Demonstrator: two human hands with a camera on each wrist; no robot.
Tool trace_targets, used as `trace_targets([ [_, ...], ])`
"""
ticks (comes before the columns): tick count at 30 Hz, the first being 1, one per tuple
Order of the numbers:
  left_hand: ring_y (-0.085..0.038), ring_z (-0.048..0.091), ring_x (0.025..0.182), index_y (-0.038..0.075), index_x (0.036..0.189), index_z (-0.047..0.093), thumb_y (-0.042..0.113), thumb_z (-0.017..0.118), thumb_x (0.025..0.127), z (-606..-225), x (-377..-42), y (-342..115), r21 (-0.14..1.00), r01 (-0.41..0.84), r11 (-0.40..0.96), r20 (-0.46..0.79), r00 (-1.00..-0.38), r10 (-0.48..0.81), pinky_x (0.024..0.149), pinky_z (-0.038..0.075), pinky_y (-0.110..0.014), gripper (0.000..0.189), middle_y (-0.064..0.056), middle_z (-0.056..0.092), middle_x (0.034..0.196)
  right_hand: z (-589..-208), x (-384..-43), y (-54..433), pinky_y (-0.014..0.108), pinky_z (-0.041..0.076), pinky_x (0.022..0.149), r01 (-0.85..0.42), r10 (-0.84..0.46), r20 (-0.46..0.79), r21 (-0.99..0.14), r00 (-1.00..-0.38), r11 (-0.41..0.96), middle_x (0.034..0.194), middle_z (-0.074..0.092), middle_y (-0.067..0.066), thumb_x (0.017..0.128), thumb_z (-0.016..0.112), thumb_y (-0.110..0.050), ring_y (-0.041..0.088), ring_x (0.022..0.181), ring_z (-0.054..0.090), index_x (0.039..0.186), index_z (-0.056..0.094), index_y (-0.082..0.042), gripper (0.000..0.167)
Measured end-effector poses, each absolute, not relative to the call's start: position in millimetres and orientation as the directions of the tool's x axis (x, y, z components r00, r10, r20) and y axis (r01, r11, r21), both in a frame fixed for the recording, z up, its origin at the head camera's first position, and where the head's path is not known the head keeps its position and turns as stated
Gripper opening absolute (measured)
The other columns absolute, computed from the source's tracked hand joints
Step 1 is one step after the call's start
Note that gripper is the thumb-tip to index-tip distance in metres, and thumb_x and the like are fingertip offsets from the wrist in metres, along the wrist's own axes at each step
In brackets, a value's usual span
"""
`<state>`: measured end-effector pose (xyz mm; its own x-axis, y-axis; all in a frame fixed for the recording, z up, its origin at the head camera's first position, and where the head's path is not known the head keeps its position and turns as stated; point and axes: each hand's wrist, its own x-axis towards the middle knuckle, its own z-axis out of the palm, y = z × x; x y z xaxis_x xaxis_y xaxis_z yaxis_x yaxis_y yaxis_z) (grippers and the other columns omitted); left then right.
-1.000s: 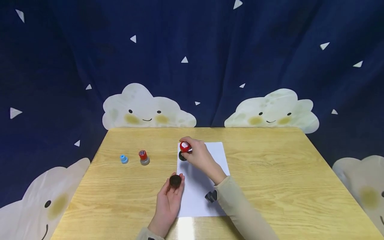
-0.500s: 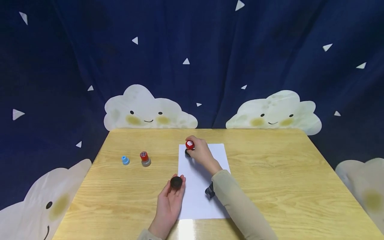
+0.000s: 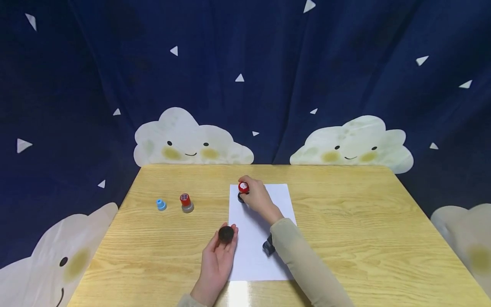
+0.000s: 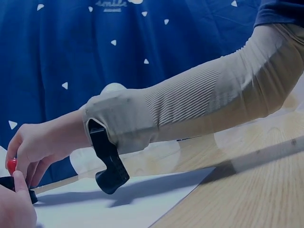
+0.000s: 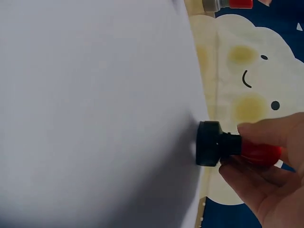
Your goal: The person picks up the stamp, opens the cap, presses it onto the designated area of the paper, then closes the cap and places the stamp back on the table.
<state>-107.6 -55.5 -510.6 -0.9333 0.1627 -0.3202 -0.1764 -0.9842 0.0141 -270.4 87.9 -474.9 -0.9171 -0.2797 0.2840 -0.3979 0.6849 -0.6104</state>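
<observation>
My right hand (image 3: 260,198) grips the round red knob of a stamp (image 5: 259,153) with thumb and fingers. The stamp's black base (image 5: 207,143) faces down, right at the white paper (image 3: 253,232), near its far left corner. Palm up beside the paper's left edge, my left hand (image 3: 218,260) holds a black round cap (image 3: 226,234) between thumb and fingers. In the left wrist view the cap shows only partly at the lower left, behind the fingertips.
A second stamp, red on a grey base (image 3: 186,203), stands upright on the wooden table (image 3: 356,221) at the left. Beside it is a small light-blue stepped piece (image 3: 161,204). A dark curtain with clouds hangs behind the table's far edge.
My right hand has carried the stamp slightly to the right over the paper, then lowered it a little. My left hand keeps the cap in nearly the same place.
</observation>
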Motion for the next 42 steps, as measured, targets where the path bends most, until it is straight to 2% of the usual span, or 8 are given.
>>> trace_targets([
  [6, -0.032, 0.039, 0.137, -0.004, 0.132, 0.043, 0.016, 0.037, 0.108, -511, -108, -55, 0.013, -0.181, -0.983, -0.321, -0.932, 0.167, 0.116, 0.036, -0.037, 0.031, -0.026, 0.037, 0.144, -463, -267, 92, 0.037, 0.057, 0.079, -0.394, -0.26, 0.302, -0.59, -0.917, 0.705, 0.107, 0.071, 0.009, 0.077, 0.084, -0.011, 0.023, 0.092, 0.066, 0.117, 0.065, -0.007, 0.044],
  [10, -0.032, 0.039, 0.138, -0.004, 0.132, 0.043, 0.016, 0.036, 0.108, -510, -106, -55, 0.016, -0.189, -0.982, -0.31, -0.935, 0.175, 0.117, 0.034, -0.037, 0.032, -0.026, 0.044, 0.137, -457, -263, 95, 0.037, 0.055, 0.07, -0.44, -0.265, 0.377, -0.526, -0.887, 0.728, 0.097, 0.07, 0.003, 0.077, 0.084, -0.017, 0.023, 0.085, 0.065, 0.1, 0.07, -0.01, 0.028],
  [13, -0.032, 0.047, 0.132, -0.004, 0.13, 0.044, 0.016, 0.036, 0.108, -510, -105, -54, 0.011, -0.194, -0.981, -0.309, -0.934, 0.181, 0.117, 0.034, -0.036, 0.031, -0.027, 0.05, 0.13, -455, -261, 96, 0.036, 0.054, 0.066, -0.475, -0.281, 0.422, -0.479, -0.862, 0.738, 0.087, 0.068, 0.0, 0.078, 0.083, -0.017, 0.023, 0.081, 0.066, 0.085, 0.071, -0.012, 0.015],
  [16, -0.032, 0.049, 0.129, -0.004, 0.131, 0.041, 0.015, 0.035, 0.109, -510, -105, -54, 0.013, -0.199, -0.98, -0.305, -0.934, 0.185, 0.117, 0.034, -0.036, 0.03, -0.027, 0.051, 0.127, -455, -260, 96, 0.036, 0.053, 0.064, -0.503, -0.297, 0.45, -0.457, -0.842, 0.734, 0.083, 0.067, -0.001, 0.079, 0.081, -0.014, 0.023, 0.08, 0.066, 0.078, 0.071, -0.014, 0.011],
  [24, -0.031, 0.04, 0.137, -0.004, 0.133, 0.04, 0.015, 0.036, 0.108, -508, -104, -53, 0.012, -0.194, -0.981, -0.312, -0.933, 0.181, 0.117, 0.035, -0.036, 0.032, -0.026, 0.049, 0.13, -458, -261, 95, 0.034, 0.054, 0.06, -0.521, -0.313, 0.486, -0.385, -0.816, 0.762, 0.082, 0.065, -0.002, 0.08, 0.08, -0.015, 0.019, 0.074, 0.064, 0.073, 0.07, -0.014, 0.013],
  [35, -0.032, 0.045, 0.132, -0.004, 0.129, 0.043, 0.016, 0.035, 0.109, -509, -104, -52, 0.008, -0.2, -0.98, -0.3, -0.935, 0.188, 0.117, 0.034, -0.037, 0.03, -0.026, 0.048, 0.13, -454, -261, 87, 0.034, 0.053, 0.053, -0.482, -0.289, 0.473, -0.358, -0.832, 0.8, 0.075, 0.065, -0.002, 0.078, 0.085, -0.025, 0.018, 0.068, 0.063, 0.062, 0.072, -0.016, 0.022],
  [38, -0.032, 0.043, 0.135, -0.004, 0.129, 0.044, 0.016, 0.034, 0.109, -510, -104, -52, 0.006, -0.204, -0.979, -0.302, -0.934, 0.193, 0.118, 0.033, -0.037, 0.03, -0.026, 0.05, 0.128, -451, -262, 85, 0.033, 0.051, 0.05, -0.47, -0.301, 0.446, -0.338, -0.843, 0.815, 0.072, 0.062, -0.001, 0.079, 0.085, -0.022, 0.017, 0.064, 0.06, 0.058, 0.066, -0.016, 0.029],
  [42, -0.031, 0.042, 0.135, -0.004, 0.129, 0.043, 0.015, 0.035, 0.109, -509, -103, -51, -0.003, -0.209, -0.978, -0.305, -0.931, 0.2, 0.118, 0.034, -0.036, 0.03, -0.026, 0.051, 0.127, -448, -265, 82, 0.03, 0.048, 0.05, -0.475, -0.329, 0.413, -0.327, -0.849, 0.817, 0.068, 0.057, -0.001, 0.08, 0.084, -0.016, 0.016, 0.061, 0.055, 0.063, 0.062, -0.013, 0.027],
])
